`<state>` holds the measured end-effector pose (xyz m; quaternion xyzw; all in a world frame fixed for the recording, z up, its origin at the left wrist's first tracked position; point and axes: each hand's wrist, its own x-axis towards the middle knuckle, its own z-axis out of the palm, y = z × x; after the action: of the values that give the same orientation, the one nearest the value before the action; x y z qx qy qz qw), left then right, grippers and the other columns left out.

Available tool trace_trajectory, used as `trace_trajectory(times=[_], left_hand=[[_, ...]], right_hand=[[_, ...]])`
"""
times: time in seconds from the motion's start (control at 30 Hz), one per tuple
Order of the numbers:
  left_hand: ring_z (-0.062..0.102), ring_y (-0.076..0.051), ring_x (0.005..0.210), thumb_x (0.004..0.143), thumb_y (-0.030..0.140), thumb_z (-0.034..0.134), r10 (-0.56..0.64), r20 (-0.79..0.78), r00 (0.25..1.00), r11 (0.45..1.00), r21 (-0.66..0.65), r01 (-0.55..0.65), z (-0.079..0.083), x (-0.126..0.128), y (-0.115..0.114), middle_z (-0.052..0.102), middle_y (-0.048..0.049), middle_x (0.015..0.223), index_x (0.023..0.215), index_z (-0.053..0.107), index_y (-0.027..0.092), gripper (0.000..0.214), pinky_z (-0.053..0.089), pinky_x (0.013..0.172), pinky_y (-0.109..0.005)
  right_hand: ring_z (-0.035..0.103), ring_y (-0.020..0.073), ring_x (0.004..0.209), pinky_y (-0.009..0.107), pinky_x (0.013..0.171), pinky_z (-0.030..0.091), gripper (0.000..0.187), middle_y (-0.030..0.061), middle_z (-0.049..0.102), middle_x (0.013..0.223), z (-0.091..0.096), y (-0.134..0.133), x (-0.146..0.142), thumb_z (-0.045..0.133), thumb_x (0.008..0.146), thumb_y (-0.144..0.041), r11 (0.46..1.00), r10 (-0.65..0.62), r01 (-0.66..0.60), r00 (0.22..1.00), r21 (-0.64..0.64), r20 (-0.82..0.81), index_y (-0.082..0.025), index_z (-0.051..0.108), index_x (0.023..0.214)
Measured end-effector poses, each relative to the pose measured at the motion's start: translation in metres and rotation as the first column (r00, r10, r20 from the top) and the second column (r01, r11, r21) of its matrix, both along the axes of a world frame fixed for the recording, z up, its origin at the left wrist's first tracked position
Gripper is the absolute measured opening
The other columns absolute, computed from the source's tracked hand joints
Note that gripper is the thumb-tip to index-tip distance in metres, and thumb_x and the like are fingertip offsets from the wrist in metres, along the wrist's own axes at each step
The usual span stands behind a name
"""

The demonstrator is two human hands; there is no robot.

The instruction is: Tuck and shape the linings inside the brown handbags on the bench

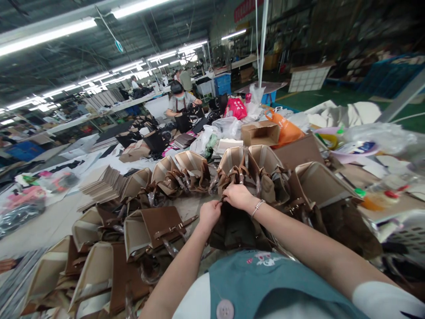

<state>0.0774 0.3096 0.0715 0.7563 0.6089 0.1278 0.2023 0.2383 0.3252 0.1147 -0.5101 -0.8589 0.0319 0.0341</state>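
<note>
Right in front of me stands a brown handbag, its dark lower part toward my body. My left hand and my right hand meet at the bag's upper edge. Fingers of both are closed there, pinching what looks like a bag strap; the grip itself is small and partly hidden. A bracelet circles my right wrist. Similar open-topped bags curve around this one: a bag behind to the left, a bag behind to the right, and a large bag beside my right forearm.
More bags crowd the left side near stacked brown panels. Behind lie a cardboard box, an orange bag and plastic wrapping. Bottles stand at right. Across the table, another person handles black bags.
</note>
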Motion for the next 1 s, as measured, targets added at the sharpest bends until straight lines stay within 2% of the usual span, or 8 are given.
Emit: trace_trajectory(times=[0.3,0.37,0.47,0.6,0.63,0.77,0.9,1.0], left_hand=[[0.063,-0.021,0.08,0.087,0.031,0.043,0.014,-0.06,0.998,1.0,0.001,-0.014,0.003,0.003,-0.006,0.07,-0.0084,0.084,0.086,0.069,0.021,0.029,0.04,0.068,-0.027],[0.063,-0.021,0.085,0.085,0.033,0.048,-0.008,-0.051,0.999,1.0,0.008,0.008,0.005,0.003,-0.007,0.07,-0.0064,0.091,0.096,0.067,0.023,0.024,0.042,0.071,-0.027],[0.062,-0.02,0.094,0.079,0.035,0.057,-0.049,-0.028,0.998,0.999,0.017,0.049,0.007,0.005,-0.004,0.069,-0.0021,0.104,0.112,0.061,0.029,0.033,0.043,0.076,-0.025],[0.061,-0.017,0.098,0.084,0.029,0.05,-0.07,-0.021,0.997,0.997,0.03,0.071,0.008,0.008,0.005,0.068,-0.0002,0.108,0.112,0.061,0.03,0.03,0.043,0.082,-0.023],[0.061,-0.017,0.097,0.085,0.028,0.048,-0.069,-0.024,0.997,0.997,0.031,0.07,0.007,0.008,0.007,0.068,-0.0002,0.107,0.11,0.063,0.03,0.029,0.043,0.082,-0.023],[0.062,-0.016,0.094,0.088,0.033,0.042,-0.046,-0.048,0.998,0.998,0.035,0.048,0.005,0.006,0.011,0.07,-0.0012,0.102,0.104,0.066,0.028,0.029,0.043,0.08,-0.023],[0.063,-0.017,0.088,0.087,0.037,0.041,-0.01,-0.104,0.994,0.999,0.036,0.014,0.003,0.003,0.013,0.071,-0.0036,0.093,0.09,0.068,0.024,0.03,0.043,0.074,-0.024],[0.063,-0.018,0.085,0.086,0.037,0.042,0.015,-0.157,0.988,0.999,0.039,-0.009,0.004,0.005,0.014,0.07,-0.0045,0.088,0.083,0.067,0.023,0.029,0.042,0.07,-0.025]], right_hand=[[0.06,0.023,0.088,0.03,0.078,0.045,0.021,0.0117,0.066,0.09,-0.002,0.001,-0.006,0.048,0.087,-0.023,1.0,-0.004,0.004,1.0,-0.002,-0.005,-0.013,0.067,0.086],[0.06,0.0234,0.088,0.031,0.077,0.045,0.021,0.0119,0.066,0.09,-0.003,0.001,-0.008,0.047,0.086,-0.021,1.0,-0.012,0.012,1.0,0.0,-0.011,-0.012,0.067,0.086],[0.06,0.0234,0.087,0.03,0.077,0.045,0.022,0.0118,0.066,0.089,-0.004,0.001,-0.01,0.047,0.086,-0.02,1.0,-0.025,0.025,0.999,0.001,-0.024,-0.012,0.067,0.084],[0.059,0.0215,0.09,0.028,0.079,0.045,0.019,0.0093,0.064,0.092,-0.001,-0.005,-0.005,0.048,0.086,-0.022,0.999,-0.046,0.047,0.998,0.008,-0.048,-0.015,0.066,0.091],[0.058,0.0211,0.092,0.028,0.08,0.045,0.021,0.0086,0.063,0.096,0.001,-0.009,-0.002,0.051,0.085,-0.024,0.998,-0.058,0.059,0.997,0.015,-0.06,-0.017,0.064,0.1],[0.054,0.0208,0.099,0.028,0.083,0.045,0.056,0.0077,0.055,0.113,0.005,-0.035,0.021,0.06,0.081,-0.033,0.982,-0.154,0.171,0.969,0.074,-0.194,-0.022,0.041,0.133],[0.049,0.0251,0.107,0.034,0.092,0.043,0.063,0.01,0.052,0.116,-0.001,-0.071,0.044,0.062,0.078,-0.034,0.957,-0.255,0.282,0.93,0.072,-0.264,-0.02,0.038,0.136],[0.044,0.029,0.116,0.039,0.097,0.04,0.075,0.0139,0.046,0.127,-0.007,-0.097,0.053,0.061,0.077,-0.038,0.941,-0.325,0.339,0.906,0.007,-0.27,-0.017,0.028,0.141]])
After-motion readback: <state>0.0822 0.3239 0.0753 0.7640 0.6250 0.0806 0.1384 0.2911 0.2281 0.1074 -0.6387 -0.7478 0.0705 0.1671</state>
